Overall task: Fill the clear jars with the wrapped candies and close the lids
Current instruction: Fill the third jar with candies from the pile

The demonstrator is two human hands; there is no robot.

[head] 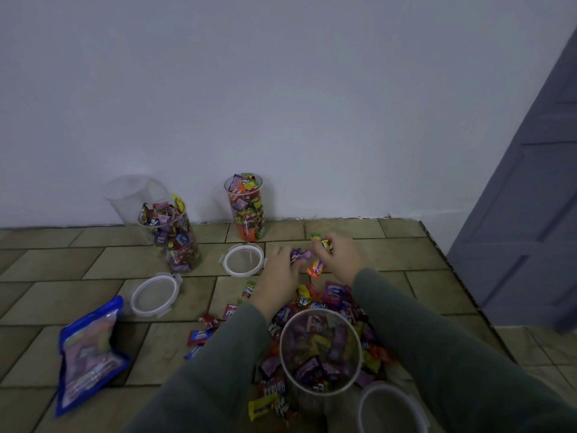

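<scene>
Purple candies [300,255] were gripped by the left hand [278,273], yellow candies [324,245] by the right hand [341,257], beyond the near jar [320,351].

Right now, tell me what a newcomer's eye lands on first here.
Both hands, the left hand and right hand, gather wrapped candies above the bright candy pile on the tiled floor. An open clear jar stands nearest, part filled. Two fuller jars wait by the wall, lids lying off.

We see clear, smooth plastic jars [320,350], glossy where light catches them. The candies [333,292] wear shiny foil-like wrappers. The blue bag [90,348] looks like glossy plastic film, though blurred. Our sleeves [437,348] are matt cloth; the floor [62,260] matt tile.
</scene>
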